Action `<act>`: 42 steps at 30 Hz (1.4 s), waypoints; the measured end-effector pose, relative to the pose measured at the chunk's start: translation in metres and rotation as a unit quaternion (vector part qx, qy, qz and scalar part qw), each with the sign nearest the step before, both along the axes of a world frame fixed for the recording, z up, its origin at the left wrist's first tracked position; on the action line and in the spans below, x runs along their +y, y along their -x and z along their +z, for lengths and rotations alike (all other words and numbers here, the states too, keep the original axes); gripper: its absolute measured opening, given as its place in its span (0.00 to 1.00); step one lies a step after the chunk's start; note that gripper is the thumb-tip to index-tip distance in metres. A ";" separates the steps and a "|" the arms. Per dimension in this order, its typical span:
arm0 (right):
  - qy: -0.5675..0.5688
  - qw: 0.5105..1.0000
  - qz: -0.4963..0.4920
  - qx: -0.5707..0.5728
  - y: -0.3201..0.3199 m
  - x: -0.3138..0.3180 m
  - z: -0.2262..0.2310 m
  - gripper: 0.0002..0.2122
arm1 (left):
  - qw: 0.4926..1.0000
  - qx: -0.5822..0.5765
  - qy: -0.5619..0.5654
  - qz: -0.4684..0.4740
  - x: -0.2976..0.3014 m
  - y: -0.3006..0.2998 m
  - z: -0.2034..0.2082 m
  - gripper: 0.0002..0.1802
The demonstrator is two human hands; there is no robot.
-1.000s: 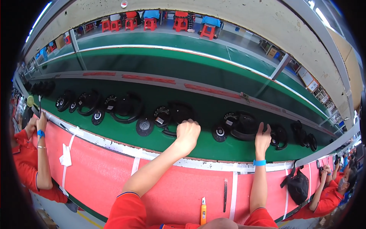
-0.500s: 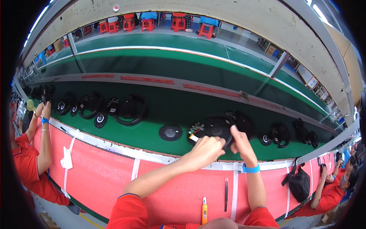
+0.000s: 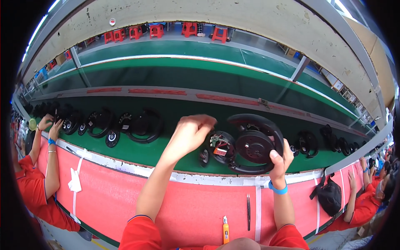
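Note:
My right hand (image 3: 282, 161) is closed round the right side of a black toy-like steering wheel (image 3: 252, 146), which is tilted up with its round hub in view. Joined to the wheel's left is an open round housing (image 3: 222, 146) with a green circuit board, wires and a pale label inside. My left hand (image 3: 192, 135) is raised to the left of this housing, apart from the wheel. Its fingers are bent and smeared by motion, so what they hold, if anything, cannot be made out. A small dark part (image 3: 203, 158) sits just left of the housing.
More steering wheels (image 3: 143, 126) line the green belt on both sides. On the pink bench top (image 3: 187, 208) lie tweezers (image 3: 248, 212), a yellow cutter knife (image 3: 226, 231) and a black bag (image 3: 329, 196). Co-workers in red sit left (image 3: 31, 175) and right (image 3: 366, 204).
The wheel has turned and tilted up, showing its hub and the open housing. My left hand has let go of it and moved left and up; my right hand now grips the rim.

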State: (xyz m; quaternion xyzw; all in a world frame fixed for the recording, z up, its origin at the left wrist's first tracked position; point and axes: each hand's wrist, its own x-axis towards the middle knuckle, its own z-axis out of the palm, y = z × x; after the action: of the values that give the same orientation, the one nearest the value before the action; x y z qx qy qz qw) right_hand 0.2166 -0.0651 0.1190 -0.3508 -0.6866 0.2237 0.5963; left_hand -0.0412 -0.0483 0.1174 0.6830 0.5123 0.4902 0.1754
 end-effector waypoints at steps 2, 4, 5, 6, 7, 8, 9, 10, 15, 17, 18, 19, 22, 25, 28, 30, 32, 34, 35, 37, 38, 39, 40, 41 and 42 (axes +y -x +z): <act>0.029 0.998 0.004 0.062 -0.001 0.001 -0.001 0.19 | 0.983 -0.045 0.139 -0.107 -0.005 -0.003 0.012 0.13; 0.054 0.996 0.010 0.067 -0.004 0.001 0.002 0.20 | 0.979 -0.055 0.160 -0.115 -0.010 -0.004 0.016 0.15; 0.071 0.991 0.009 0.112 0.000 -0.001 0.006 0.20 | 0.979 -0.055 0.159 -0.117 -0.013 -0.004 0.019 0.15; 0.088 0.983 0.008 0.158 0.003 -0.001 0.008 0.21 | 0.976 -0.079 0.162 -0.124 -0.017 -0.003 0.024 0.16; 0.109 0.977 0.014 0.181 0.004 0.000 0.009 0.21 | 0.972 -0.102 0.165 -0.132 -0.020 -0.001 0.027 0.16; 0.108 0.977 0.012 0.181 0.003 0.000 0.009 0.21 | 0.972 -0.101 0.165 -0.133 -0.023 0.000 0.030 0.16; 0.125 0.976 0.024 0.178 0.000 0.001 0.009 0.23 | 0.972 -0.097 0.158 -0.144 -0.024 0.001 0.031 0.16; 0.142 0.974 0.036 0.174 -0.002 0.002 0.010 0.24 | 0.972 -0.093 0.150 -0.155 -0.026 0.001 0.032 0.16; 0.147 0.974 0.041 0.167 0.004 -0.005 0.019 0.23 | 0.972 -0.102 0.130 -0.170 -0.029 0.001 0.034 0.15; 0.151 0.973 0.030 0.171 0.007 -0.006 0.021 0.22 | 0.970 -0.108 0.126 -0.175 -0.029 0.001 0.033 0.15; 0.160 0.972 0.034 0.170 0.007 -0.006 0.022 0.23 | 0.971 -0.105 0.116 -0.179 -0.030 0.001 0.034 0.15; 0.169 0.970 0.037 0.169 0.008 -0.007 0.022 0.23 | 0.972 -0.103 0.106 -0.182 -0.030 0.001 0.034 0.14; 0.188 0.967 0.041 0.168 0.008 -0.009 0.023 0.23 | 0.971 -0.101 0.103 -0.189 -0.032 0.002 0.036 0.14; 0.188 0.966 0.040 0.174 0.012 -0.009 0.023 0.23 | 0.971 -0.109 0.091 -0.191 -0.031 0.003 0.033 0.14; 0.199 0.963 0.033 0.178 0.012 -0.009 0.023 0.23 | 0.971 -0.099 0.107 -0.191 -0.031 0.004 0.034 0.15; 0.206 0.961 0.032 0.180 0.012 -0.010 0.023 0.23 | 0.970 -0.101 0.110 -0.191 -0.032 0.005 0.035 0.15; 0.213 0.959 0.032 0.182 0.012 -0.010 0.024 0.23 | 0.970 -0.102 0.113 -0.191 -0.032 0.005 0.035 0.15; 0.215 0.959 0.037 0.179 0.012 -0.010 0.025 0.23 | 0.966 -0.120 0.114 -0.199 -0.032 0.005 0.034 0.15; 0.215 0.959 0.037 0.179 0.012 -0.010 0.025 0.23 | 0.966 -0.120 0.114 -0.199 -0.032 0.006 0.035 0.15; 0.219 0.957 0.032 0.188 0.012 -0.010 0.025 0.23 | 0.963 -0.129 0.119 -0.204 -0.032 0.006 0.035 0.15; 0.219 0.957 0.032 0.188 0.012 -0.011 0.025 0.23 | 0.963 -0.129 0.119 -0.205 -0.032 0.006 0.035 0.15; 0.223 0.955 0.029 0.192 0.013 -0.012 0.026 0.23 | 0.961 -0.136 0.119 -0.211 -0.031 0.007 0.033 0.15; 0.227 0.954 0.027 0.196 0.013 -0.012 0.027 0.23 | 0.958 -0.144 0.120 -0.217 -0.030 0.008 0.033 0.16; 0.227 0.954 0.026 0.196 0.013 -0.013 0.027 0.23 | 0.958 -0.144 0.120 -0.218 -0.030 0.008 0.034 0.16; 0.223 0.953 0.025 0.202 0.013 -0.013 0.026 0.23 | 0.949 -0.164 0.138 -0.230 -0.030 0.009 0.036 0.17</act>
State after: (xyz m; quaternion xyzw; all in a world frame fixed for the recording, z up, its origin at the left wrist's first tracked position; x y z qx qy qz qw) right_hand 0.2036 -0.0781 0.1450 -0.4051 -0.4931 0.4521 0.6231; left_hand -0.0505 -0.0786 0.1536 0.6616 0.3685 0.4659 0.4576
